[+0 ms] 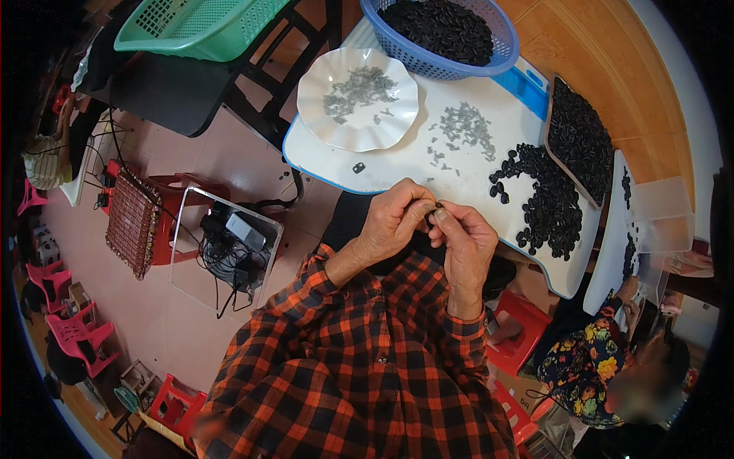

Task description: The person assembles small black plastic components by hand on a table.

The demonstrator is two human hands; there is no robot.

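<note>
My left hand (391, 223) and my right hand (463, 243) meet over the table's near edge, fingertips together. Both pinch a small black piece (433, 209), mostly covered by the fingers. Just beyond them, small clear pieces (465, 130) lie scattered on the white table (348, 170). More clear pieces fill the middle of a white scalloped plate (317, 76). One black part with holes (358, 167) lies by itself near the left front edge. To the right spreads a heap of small black oval parts (549, 206).
A blue basket (451, 70) of black parts stands at the back, beside a tray (579, 138) filled with the same. A green basket (202, 34) is at far left. A clear bin of cables (233, 245) sits left of me. Another person (589, 367) works at right.
</note>
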